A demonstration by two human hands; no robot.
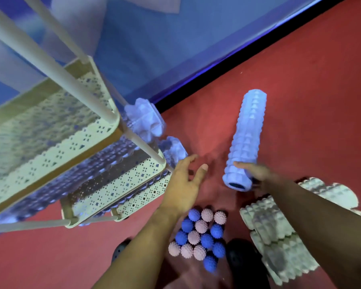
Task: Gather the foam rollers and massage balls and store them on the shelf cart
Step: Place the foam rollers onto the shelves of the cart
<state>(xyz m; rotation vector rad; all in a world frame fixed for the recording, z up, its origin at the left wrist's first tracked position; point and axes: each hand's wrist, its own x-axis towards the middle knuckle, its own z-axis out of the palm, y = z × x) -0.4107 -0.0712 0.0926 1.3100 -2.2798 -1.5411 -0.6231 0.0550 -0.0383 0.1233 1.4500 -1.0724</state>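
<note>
Gripping the near end of a blue foam roller (pixel 246 138), the right hand (pixel 256 174) has its thumb across the top and its fingers curled underneath; the roller angles up and away from the body, raised off the red floor (pixel 300 80). Left hand (pixel 183 184) hangs in the air with fingers spread apart and loose, holding nothing, just beside the corner of the shelf cart (pixel 104 130).

Cart: cream metal, perforated shelves, white posts. Ends of two more blue rollers (pixel 144 119) stick out past its right edge on the lower levels (more blue ridged shapes show through the perforations, count unclear).

On the floor near the person's feet: a tight cluster of spiky massage balls (pixel 200 236), some blue, some pale pink, all touching each other. To the right of the cluster, partly under the right forearm, lie white ridged rollers (pixel 275 226) side by side (blurred; exact number cannot be told).

Blue wall (pixel 175 38) with a black base strip runs behind the cart. Dark shoes (pixel 244 259) are at the bottom of the view.
</note>
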